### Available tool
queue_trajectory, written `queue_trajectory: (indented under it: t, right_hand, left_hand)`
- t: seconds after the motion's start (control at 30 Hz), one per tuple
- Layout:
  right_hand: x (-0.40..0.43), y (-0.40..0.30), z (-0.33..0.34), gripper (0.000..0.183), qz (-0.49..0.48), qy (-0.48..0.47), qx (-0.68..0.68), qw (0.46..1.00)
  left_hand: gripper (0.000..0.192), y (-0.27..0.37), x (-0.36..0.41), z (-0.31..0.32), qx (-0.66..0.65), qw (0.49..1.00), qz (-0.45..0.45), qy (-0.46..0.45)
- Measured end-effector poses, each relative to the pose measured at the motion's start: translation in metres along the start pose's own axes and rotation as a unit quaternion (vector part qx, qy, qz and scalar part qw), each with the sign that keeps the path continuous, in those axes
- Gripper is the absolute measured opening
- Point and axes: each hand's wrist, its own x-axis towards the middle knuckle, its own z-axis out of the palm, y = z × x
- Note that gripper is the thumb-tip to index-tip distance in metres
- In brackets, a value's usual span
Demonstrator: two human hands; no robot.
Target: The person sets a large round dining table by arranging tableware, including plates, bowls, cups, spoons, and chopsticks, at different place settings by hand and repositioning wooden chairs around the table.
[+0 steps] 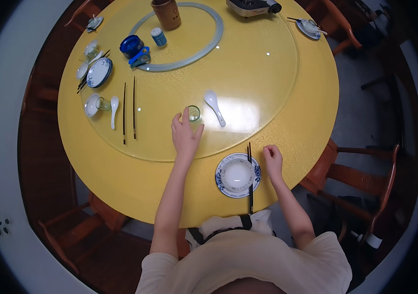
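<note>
My left hand (187, 136) reaches over the glass turntable (172, 147), its thumb and index finger on either side of a greenish glass cup (194, 114). To the right of that cup lies a white porcelain spoon (214, 106). My right hand (274, 160) hovers over the yellow tablecloth with fingers curled and nothing visible in it. Between my forearms, near the table edge, a white bowl (237, 175) rests on a blue-and-white plate (220, 185). A pair of dark chopsticks (250, 194) lies across the plate's right side, their ends extending past it.
Left on the turntable are two separate chopsticks (134, 110), another spoon (114, 112), a tipped bowl (91, 105), a glass cup (103, 104) and stacked plates (99, 72). Farther back stand a blue container (131, 46), a brown holder (167, 14) and a portable stove (255, 8). Wooden chairs (356, 174) surround the table.
</note>
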Motion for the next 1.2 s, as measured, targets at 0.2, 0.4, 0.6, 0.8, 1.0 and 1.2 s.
queue_trajectory:
  t: [0.2,0.4,0.6,0.8,1.0,1.2]
  right_hand:
    - [-0.094,0.048,-0.045,0.019,0.222,-0.096,0.108,0.964]
    - [-0.138,0.038,-0.031,0.025,0.414,-0.244,0.160,0.862]
    - [-0.136,0.043,-0.037,0.023,0.392,-0.281,0.240,0.842]
    - [-0.099,0.029,-0.048,0.019,0.314,-0.229,0.210,0.897]
    - [-0.043,0.005,-0.027,0.018,0.229,-0.221,0.153,0.936]
    - [-0.051,0.012,-0.023,0.018,0.275,-0.202,0.197,0.919]
  left_hand:
    - [0.038,0.011,-0.088,0.009,-0.131,0.974,-0.021,-0.183]
    - [0.032,0.019,-0.137,0.023,-0.112,0.927,-0.092,-0.346]
    - [0.029,0.007,-0.156,0.041,-0.273,0.904,-0.148,-0.294]
    - [0.024,-0.018,-0.144,0.010,-0.386,0.856,-0.242,-0.244]
    - [0.024,-0.056,-0.102,-0.013,-0.445,0.838,-0.298,-0.102]
    - [0.024,-0.079,-0.078,-0.017,-0.393,0.860,-0.324,-0.038]
